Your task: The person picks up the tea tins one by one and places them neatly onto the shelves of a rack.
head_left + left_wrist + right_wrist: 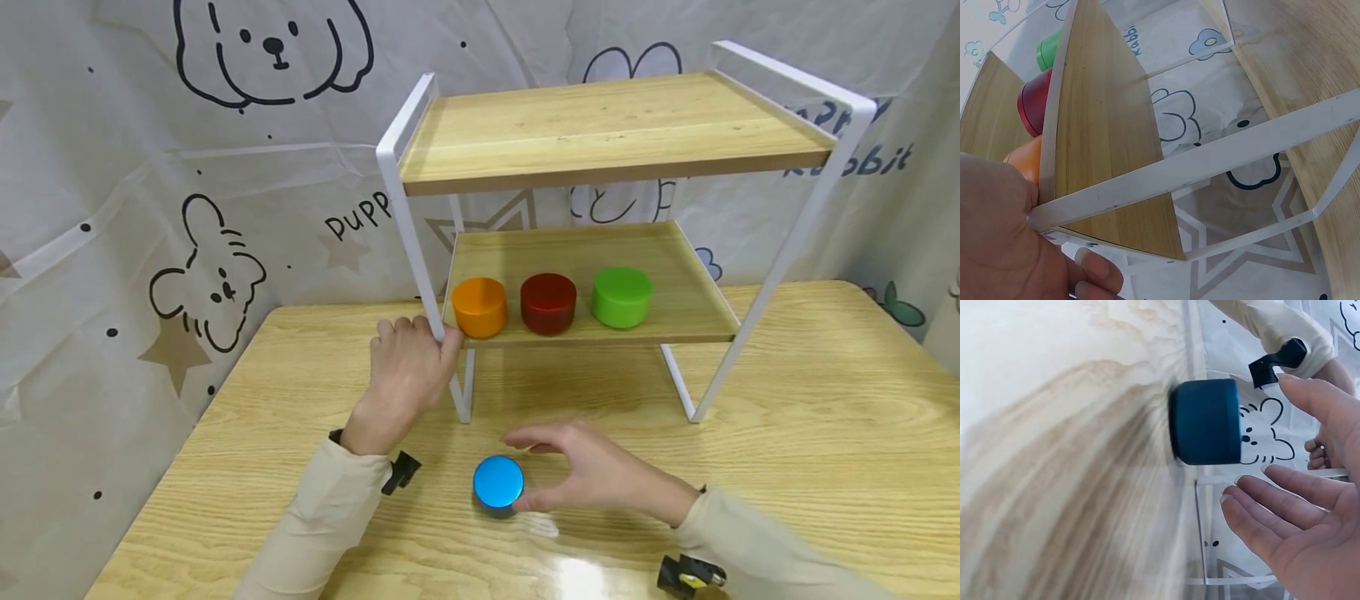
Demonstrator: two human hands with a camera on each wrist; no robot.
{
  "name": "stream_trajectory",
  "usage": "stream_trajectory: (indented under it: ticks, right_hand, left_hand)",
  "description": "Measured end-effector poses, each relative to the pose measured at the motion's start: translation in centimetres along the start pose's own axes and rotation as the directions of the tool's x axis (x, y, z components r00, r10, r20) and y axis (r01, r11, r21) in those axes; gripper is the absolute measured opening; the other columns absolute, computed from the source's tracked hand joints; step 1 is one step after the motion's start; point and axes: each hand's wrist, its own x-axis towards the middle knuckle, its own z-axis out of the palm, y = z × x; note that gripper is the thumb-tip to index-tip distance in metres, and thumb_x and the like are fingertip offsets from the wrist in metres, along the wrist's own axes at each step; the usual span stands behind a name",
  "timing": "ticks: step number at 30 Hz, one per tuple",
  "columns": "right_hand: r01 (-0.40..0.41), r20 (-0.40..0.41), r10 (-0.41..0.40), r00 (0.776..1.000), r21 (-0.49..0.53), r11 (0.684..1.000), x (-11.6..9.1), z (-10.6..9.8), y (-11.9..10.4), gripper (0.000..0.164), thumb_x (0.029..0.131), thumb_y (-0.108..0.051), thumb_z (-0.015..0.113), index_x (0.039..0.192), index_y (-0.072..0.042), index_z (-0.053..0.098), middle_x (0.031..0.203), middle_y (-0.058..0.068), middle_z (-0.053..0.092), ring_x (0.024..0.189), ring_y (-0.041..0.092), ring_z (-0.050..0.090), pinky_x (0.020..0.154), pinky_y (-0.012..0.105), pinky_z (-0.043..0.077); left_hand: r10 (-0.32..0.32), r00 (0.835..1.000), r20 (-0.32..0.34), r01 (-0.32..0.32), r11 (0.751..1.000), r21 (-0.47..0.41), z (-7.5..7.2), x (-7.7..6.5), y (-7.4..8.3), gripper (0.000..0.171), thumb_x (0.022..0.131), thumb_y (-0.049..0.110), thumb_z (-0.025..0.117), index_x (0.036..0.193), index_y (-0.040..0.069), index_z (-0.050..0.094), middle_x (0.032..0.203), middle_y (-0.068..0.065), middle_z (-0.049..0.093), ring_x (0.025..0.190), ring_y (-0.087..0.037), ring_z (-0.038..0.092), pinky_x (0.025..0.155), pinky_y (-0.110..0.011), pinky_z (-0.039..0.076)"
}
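Note:
A white-framed, two-tier wooden shelf (570, 337) stands on the table. My left hand (408, 362) grips its front left post at the lower board, and the left wrist view shows the fingers (1099, 267) bent around the frame. A round blue tin (498, 482) sits upright on the table in front of the shelf. Beside it is my right hand (577, 471), thumb and fingers spread with nothing held. In the right wrist view a gap shows between the fingers and the blue tin (1207, 422); in the head view the thumb tip overlaps its edge.
On the lower board, an orange tin (480, 308), a dark red tin (548, 305) and a green tin (622, 297) stand in a row along the front. Behind the wooden table (247, 450) hangs a pale curtain (300, 167) with animal drawings.

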Motion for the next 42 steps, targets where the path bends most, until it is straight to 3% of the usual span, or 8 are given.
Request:
stream_trajectory:
  ticks: [8, 17, 31, 42]
  right_hand:
    - [0.017, 0.036, -0.016, 0.999, -0.053, 0.998, 0.5, 1.4, 0.1, 0.061, 0.074, -0.034, 0.081, 0.124, -0.003, 0.062, 0.121, 0.005, 0.066, 0.107, 0.015, 0.063, 0.092, 0.034, 0.049]
    - [0.000, 0.054, 0.008, 0.999, -0.148, 0.989, 0.9, 2.3, -0.1, 0.067, 0.071, -0.027, 0.084, 0.127, -0.001, 0.059, 0.125, 0.009, 0.063, 0.114, 0.021, 0.061, 0.097, 0.036, 0.047]
    - [-0.038, 0.069, 0.045, 0.997, -0.101, 0.994, 1.7, 2.8, -0.2, 0.056, 0.072, -0.023, 0.083, 0.121, -0.006, 0.062, 0.116, 0.002, 0.067, 0.104, 0.013, 0.062, 0.090, 0.031, 0.049]
    - [-0.016, 0.099, 0.028, 0.995, -0.121, 0.992, 2.1, 2.9, -0.3, 0.059, 0.069, -0.021, 0.085, 0.121, -0.006, 0.062, 0.116, 0.001, 0.067, 0.102, 0.011, 0.062, 0.089, 0.028, 0.049]
  left_hand:
    - [0.002, 1.000, -0.001, -0.002, 1.000, 0.001, 0.0, 0.0, 0.1, 0.047, 0.093, 0.033, 0.023, 0.072, 0.002, 0.051, 0.072, -0.015, 0.048, 0.071, -0.035, 0.043, 0.058, -0.041, 0.037]
    - [0.008, 1.000, -0.009, -0.008, 1.000, -0.002, 0.1, 0.0, 0.0, 0.046, 0.093, 0.032, 0.023, 0.073, 0.002, 0.051, 0.073, -0.016, 0.049, 0.071, -0.035, 0.043, 0.059, -0.043, 0.038]
    - [0.020, 1.000, 0.015, -0.020, 1.000, -0.001, -0.1, 0.1, 0.0, 0.048, 0.094, 0.035, 0.023, 0.073, 0.002, 0.051, 0.072, -0.015, 0.048, 0.072, -0.034, 0.043, 0.058, -0.039, 0.035]
    - [0.008, 0.999, 0.033, -0.009, 1.000, 0.012, -0.2, 0.0, 0.0, 0.048, 0.094, 0.035, 0.022, 0.074, 0.002, 0.051, 0.074, -0.015, 0.048, 0.075, -0.035, 0.042, 0.060, -0.041, 0.037]
